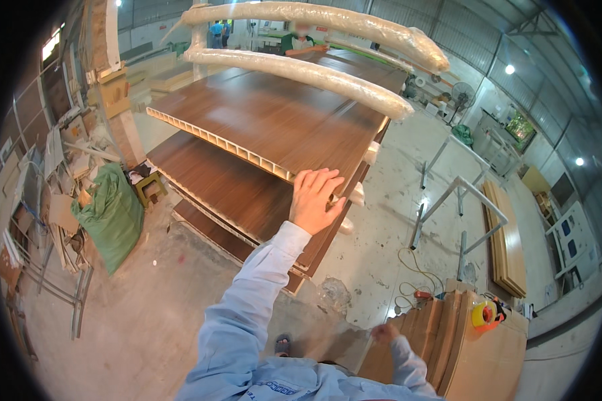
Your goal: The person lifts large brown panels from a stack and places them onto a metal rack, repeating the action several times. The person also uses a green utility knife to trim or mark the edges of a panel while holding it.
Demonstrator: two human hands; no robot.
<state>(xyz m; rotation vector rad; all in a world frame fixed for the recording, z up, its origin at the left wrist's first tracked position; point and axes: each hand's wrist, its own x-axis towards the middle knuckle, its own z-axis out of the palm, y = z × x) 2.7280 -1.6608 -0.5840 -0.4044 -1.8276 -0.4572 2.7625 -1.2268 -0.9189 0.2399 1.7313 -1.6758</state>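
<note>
A wide dark-brown wood-grain panel (261, 110) with a hollow ribbed edge lies on a rack tier in front of me. My left hand (316, 204) is on its near right corner, fingers over the top and thumb at the side, closed on it. Below it another brown panel (214, 177) lies on a lower tier, with more panels stacked under that. Low on the right, my right hand (384, 333) hangs by a stack of brown boards (415, 337), its fingers curled in, with nothing seen in them.
Plastic-wrapped rack arms (301, 73) cross above the panel. A green sack (114, 217) and scrap stand at the left. On the right are metal trestles (461, 194), leaning planks (502, 240) and a yellow tape roll (483, 314). A co-worker (301, 43) is at the far end.
</note>
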